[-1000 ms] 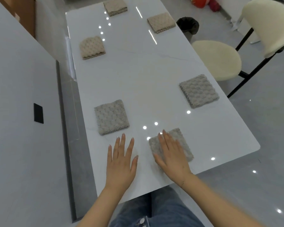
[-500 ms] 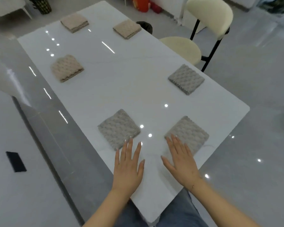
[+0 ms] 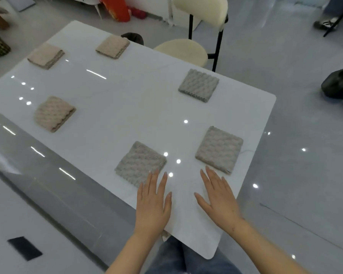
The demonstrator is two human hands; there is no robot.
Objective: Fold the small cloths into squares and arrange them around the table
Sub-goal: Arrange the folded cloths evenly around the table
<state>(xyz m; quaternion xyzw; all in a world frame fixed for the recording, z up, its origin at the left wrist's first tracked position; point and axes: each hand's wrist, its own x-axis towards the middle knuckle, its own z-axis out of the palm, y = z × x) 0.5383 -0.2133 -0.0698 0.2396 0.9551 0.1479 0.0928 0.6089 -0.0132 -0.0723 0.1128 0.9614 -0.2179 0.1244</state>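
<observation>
Several folded square cloths lie around the white table [image 3: 127, 107]. Three grey cloths sit near me: one at front left [image 3: 140, 163], one at front right [image 3: 219, 149], one on the right side [image 3: 199, 85]. Three beige cloths lie farther off: left side [image 3: 53, 113], far left [image 3: 46, 55], far right [image 3: 112, 46]. My left hand [image 3: 153, 204] lies flat on the table, its fingertips at the front-left cloth's near edge. My right hand [image 3: 219, 198] lies flat with fingers spread, just short of the front-right cloth. Neither hand holds anything.
A cream chair [image 3: 194, 38] stands at the table's right side. A dark bin [image 3: 132, 37] sits beyond the far edge, and a dark object [image 3: 339, 85] lies on the floor at right. A grey ledge [image 3: 38, 175] runs along the table's left side.
The view has swung to the right. My right hand has slid back off the front-right cloth onto the bare table. My left hand stays flat beside the front-left cloth.
</observation>
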